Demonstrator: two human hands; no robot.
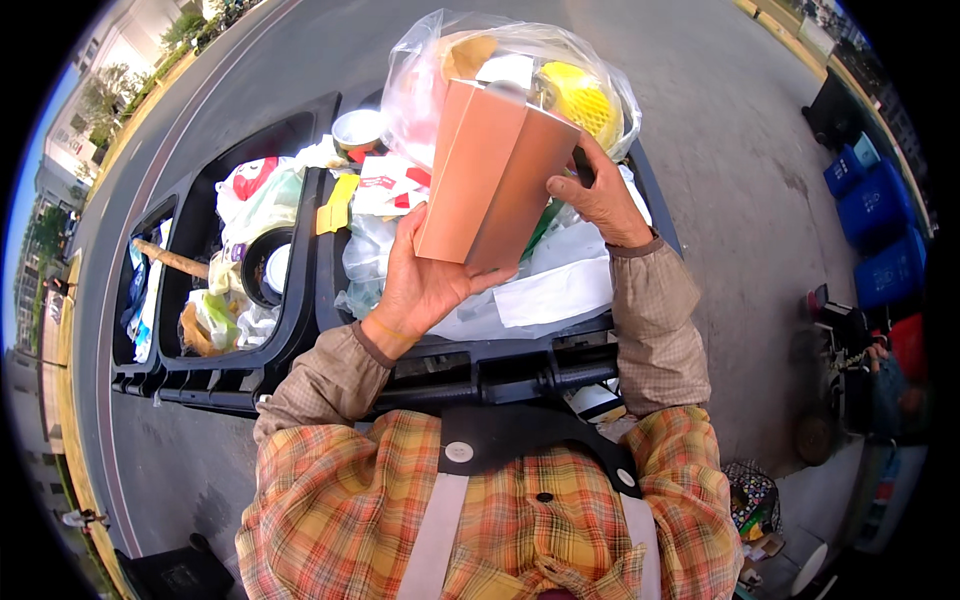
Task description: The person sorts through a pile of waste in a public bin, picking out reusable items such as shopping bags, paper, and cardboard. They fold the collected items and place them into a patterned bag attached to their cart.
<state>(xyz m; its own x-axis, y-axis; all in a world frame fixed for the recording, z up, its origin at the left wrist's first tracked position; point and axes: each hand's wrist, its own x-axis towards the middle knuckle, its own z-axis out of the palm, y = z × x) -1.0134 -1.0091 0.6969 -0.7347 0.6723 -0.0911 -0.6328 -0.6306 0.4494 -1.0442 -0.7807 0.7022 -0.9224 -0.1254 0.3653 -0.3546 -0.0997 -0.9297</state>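
Note:
An orange-brown, folded cardboard carton with slanted sides is held up above a full black bin. My left hand is closed on its lower end, with the palm underneath and the thumb against the left edge. My right hand grips the upper right edge between thumb and fingers. Behind the carton, a clear plastic bag bulges with rubbish, including a yellow mesh-like piece. Below it lie a white paper sheet and crumpled plastic. A yellow scrap and a white bowl are to the left.
More black bins stand close on the left, holding bags, a round black container and a wooden stick lying across. Blue bins line the right side. Nearer on the right is a dark wheeled cart, partly blurred.

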